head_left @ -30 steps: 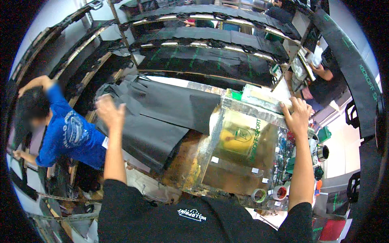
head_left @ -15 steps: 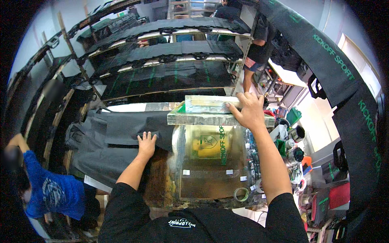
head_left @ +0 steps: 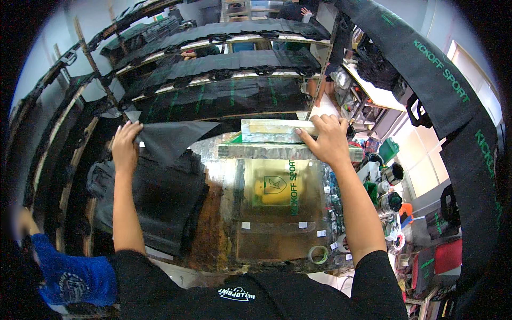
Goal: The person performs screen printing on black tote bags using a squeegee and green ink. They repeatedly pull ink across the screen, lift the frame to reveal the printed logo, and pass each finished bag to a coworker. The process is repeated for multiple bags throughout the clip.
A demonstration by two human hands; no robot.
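Note:
At the left of the table my left hand [head_left: 126,146] is closed on the far corner of a thin black fabric sheet [head_left: 173,140], which is lifted and folding toward the right. More black fabric [head_left: 154,208] lies under it in a pile. My right hand [head_left: 328,137] curls over the right end of a wooden squeegee [head_left: 269,130], thumb on its near side. The squeegee sits on the raised, paint-stained edge of a screen-printing frame [head_left: 282,152]. Below that edge, a glossy flat surface [head_left: 277,234] carries a yellow patch with a dark shield outline and green lettering.
A tape roll [head_left: 318,255] lies at the near right. Paint pots and cans [head_left: 392,173] crowd the table's right side. Racks [head_left: 224,64] of black bags stand beyond, and printed black bags [head_left: 442,80] hang right. A person in blue [head_left: 77,280] is at left.
My left hand has moved left and away from me, going from lying spread on the black fabric to gripping a sheet's corner and lifting it. My right hand and the squeegee have barely shifted.

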